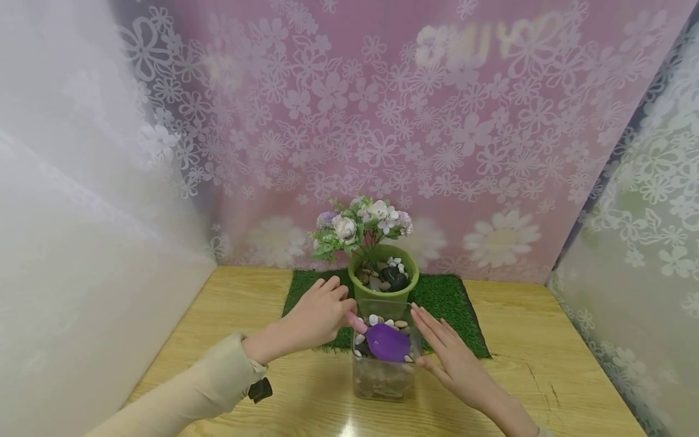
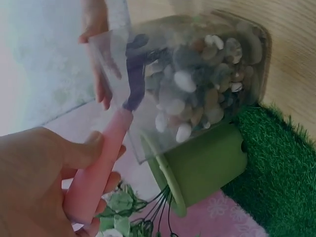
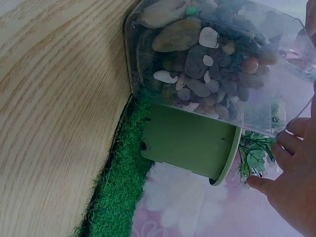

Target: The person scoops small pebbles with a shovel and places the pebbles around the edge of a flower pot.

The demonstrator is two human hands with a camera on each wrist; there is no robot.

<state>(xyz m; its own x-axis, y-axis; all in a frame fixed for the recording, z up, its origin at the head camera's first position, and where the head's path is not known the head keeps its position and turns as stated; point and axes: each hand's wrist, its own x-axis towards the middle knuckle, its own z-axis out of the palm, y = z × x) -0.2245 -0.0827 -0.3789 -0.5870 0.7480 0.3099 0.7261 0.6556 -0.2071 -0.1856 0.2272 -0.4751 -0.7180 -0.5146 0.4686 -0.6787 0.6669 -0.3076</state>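
Observation:
My left hand [image 1: 323, 311] grips the pink handle of a small shovel with a purple blade [image 1: 389, 343]. The blade lies inside a clear plastic box [image 1: 380, 382], over the pebbles [image 2: 185, 81] that fill its lower part. In the left wrist view, thumb and fingers wrap the pink handle [image 2: 96, 170]. My right hand [image 1: 450, 355] rests against the box's right side with its fingers straight. The right wrist view shows those fingers at the box's rim. Grey, brown and white pebbles [image 3: 197, 64] show through the box wall.
Behind the box stands a green flowerpot [image 1: 384, 295] with white and purple flowers [image 1: 360, 224] and stones in it. A green turf mat [image 1: 450, 309] lies under the pot on the wooden table [image 1: 246, 303]. Floral curtains [image 1: 382, 121] hang at the back and sides.

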